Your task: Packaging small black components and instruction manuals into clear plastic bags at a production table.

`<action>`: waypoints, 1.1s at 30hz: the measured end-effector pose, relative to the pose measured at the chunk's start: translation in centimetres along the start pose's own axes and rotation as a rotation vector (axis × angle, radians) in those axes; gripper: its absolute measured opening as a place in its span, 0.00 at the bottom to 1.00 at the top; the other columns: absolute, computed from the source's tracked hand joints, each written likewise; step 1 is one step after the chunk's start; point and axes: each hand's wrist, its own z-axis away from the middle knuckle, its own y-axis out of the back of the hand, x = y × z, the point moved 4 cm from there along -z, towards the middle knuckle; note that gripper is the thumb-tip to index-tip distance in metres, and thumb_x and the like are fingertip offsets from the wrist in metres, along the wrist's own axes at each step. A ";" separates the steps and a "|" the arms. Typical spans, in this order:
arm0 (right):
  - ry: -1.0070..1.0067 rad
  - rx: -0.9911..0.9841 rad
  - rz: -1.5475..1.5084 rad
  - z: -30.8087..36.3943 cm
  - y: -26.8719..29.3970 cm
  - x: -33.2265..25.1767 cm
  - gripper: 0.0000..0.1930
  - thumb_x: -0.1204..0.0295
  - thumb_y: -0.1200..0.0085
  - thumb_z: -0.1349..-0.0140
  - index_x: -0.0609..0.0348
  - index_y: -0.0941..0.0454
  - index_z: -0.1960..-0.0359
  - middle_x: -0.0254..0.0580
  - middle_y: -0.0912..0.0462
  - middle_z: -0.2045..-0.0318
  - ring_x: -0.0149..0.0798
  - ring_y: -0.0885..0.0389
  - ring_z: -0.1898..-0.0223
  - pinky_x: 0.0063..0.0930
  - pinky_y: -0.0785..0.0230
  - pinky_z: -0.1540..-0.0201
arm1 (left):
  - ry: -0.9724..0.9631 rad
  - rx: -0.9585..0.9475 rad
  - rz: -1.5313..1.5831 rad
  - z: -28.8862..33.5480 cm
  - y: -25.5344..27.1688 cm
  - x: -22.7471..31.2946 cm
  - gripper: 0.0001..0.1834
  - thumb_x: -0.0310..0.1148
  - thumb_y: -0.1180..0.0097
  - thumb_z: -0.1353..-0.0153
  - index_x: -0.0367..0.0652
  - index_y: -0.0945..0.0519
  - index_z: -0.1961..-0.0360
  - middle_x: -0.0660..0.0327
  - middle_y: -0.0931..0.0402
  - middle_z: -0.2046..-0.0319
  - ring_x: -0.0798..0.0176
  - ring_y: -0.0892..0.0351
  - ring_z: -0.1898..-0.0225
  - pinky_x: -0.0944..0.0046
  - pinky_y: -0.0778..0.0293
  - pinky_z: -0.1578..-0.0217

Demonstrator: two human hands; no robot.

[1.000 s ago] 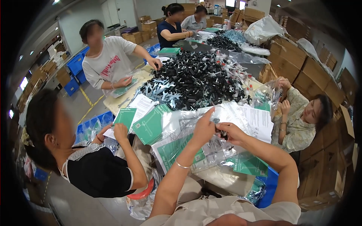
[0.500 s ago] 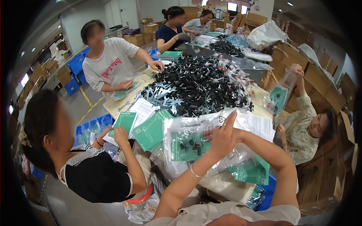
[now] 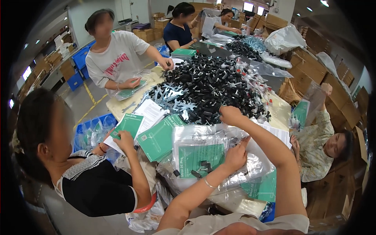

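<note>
A clear plastic bag (image 3: 196, 135) lies in front of me with a green booklet (image 3: 196, 154) and several small black parts (image 3: 203, 166) inside. My left hand (image 3: 236, 156), with a bracelet at the wrist, closes on the right side of this bag, its index finger pointing up. Beyond it, my right hand (image 3: 232, 116) is at the near edge of a big heap of black parts (image 3: 211, 86). The right fingers are curled together; what they hold, if anything, is hidden. Open-ended wrenches (image 3: 176, 102) lie at the heap's left side.
More green booklets (image 3: 156, 137) and printed sheets (image 3: 150, 111) lie at the left. A co-worker on the near left holds a booklet (image 3: 131, 124); another at the right holds up a filled bag (image 3: 303, 109). Blue bins (image 3: 92, 125) and cardboard boxes (image 3: 313, 68) surround the table.
My right hand has moved from beside my left hand up to the heap. My left hand has shifted slightly down and right. The co-worker's bag at the right has swung lower.
</note>
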 end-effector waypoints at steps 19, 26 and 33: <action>0.234 0.461 -0.328 -2.0 6.7 -2.7 0.06 0.80 0.54 0.49 0.55 0.26 0.72 0.45 0.28 0.64 0.52 0.25 0.63 0.42 0.31 0.62 | -0.006 0.074 0.103 0.3 1.2 -0.4 0.31 0.21 0.53 0.49 0.41 0.39 0.40 0.45 0.29 0.50 0.40 0.25 0.61 0.46 0.28 0.62; 0.250 0.222 -0.247 -8.5 0.4 -8.8 0.07 0.71 0.49 0.50 0.51 0.21 0.69 0.46 0.26 0.61 0.50 0.23 0.59 0.40 0.30 0.57 | 0.091 -0.092 0.032 0.4 -1.2 -1.8 0.21 0.26 0.51 0.47 0.36 0.33 0.49 0.48 0.25 0.64 0.45 0.25 0.61 0.49 0.29 0.60; 0.237 0.064 0.035 -11.3 -2.9 -11.4 0.10 0.72 0.50 0.50 0.61 0.21 0.67 0.55 0.22 0.63 0.55 0.20 0.62 0.44 0.27 0.61 | -0.140 0.212 -0.035 0.3 -2.0 -3.6 0.16 0.39 0.52 0.43 0.44 0.22 0.56 0.57 0.22 0.59 0.55 0.22 0.58 0.57 0.26 0.63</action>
